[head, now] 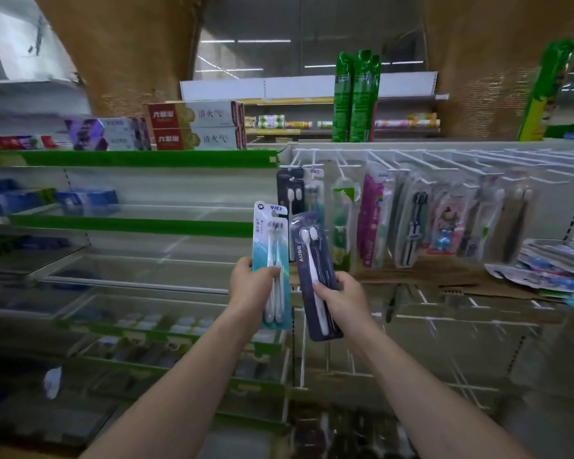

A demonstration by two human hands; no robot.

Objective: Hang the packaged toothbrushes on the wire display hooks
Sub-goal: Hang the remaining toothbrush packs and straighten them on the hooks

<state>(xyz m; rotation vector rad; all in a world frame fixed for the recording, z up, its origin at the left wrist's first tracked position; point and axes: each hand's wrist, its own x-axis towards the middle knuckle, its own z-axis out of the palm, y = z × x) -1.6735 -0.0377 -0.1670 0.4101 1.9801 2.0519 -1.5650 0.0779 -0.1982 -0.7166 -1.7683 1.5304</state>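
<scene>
The left hand [251, 283] grips a light blue toothbrush pack [271, 260] around its lower half, holding it upright. The right hand [343, 298] pinches a dark navy toothbrush pack [314, 276] tilted slightly left at the top, just beside the blue one. Both packs sit below and left of the white wire hooks [411, 160], where other toothbrush packs [411, 223] hang in a row. A loose pile of packs [550, 266] lies on the shelf under the hooks' right end.
</scene>
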